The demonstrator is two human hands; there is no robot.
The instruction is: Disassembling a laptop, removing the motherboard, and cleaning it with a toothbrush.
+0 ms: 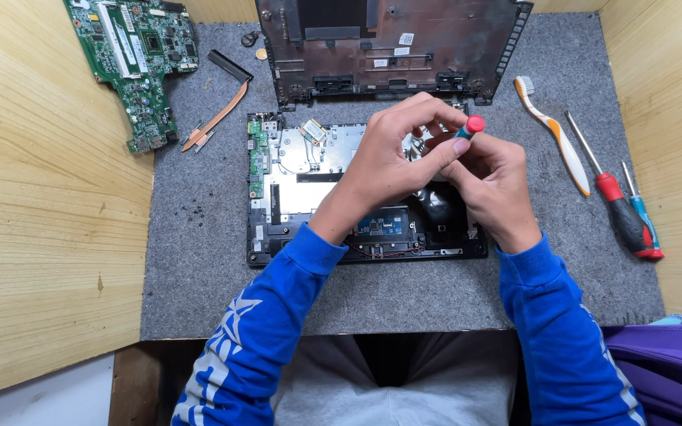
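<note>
Both hands' grip (447,150) hiding screwdriver (471,126) shaft, laptop base (294,181) beneath

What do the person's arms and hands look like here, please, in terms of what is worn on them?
Both arms wear bright blue long sleeves with ribbed cuffs ending at the wrists. The left sleeve carries a pale grey-white star and angular printed pattern along the forearm; the right sleeve shows a fainter pale stripe. The left hand and right hand are bare: no gloves, rings or watch visible.

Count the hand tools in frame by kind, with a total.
Screwdrivers: 3, one with a red cap held in both hands, a red-handled one and a blue-handled one on the mat
Toothbrush: 1
Total: 4
</note>
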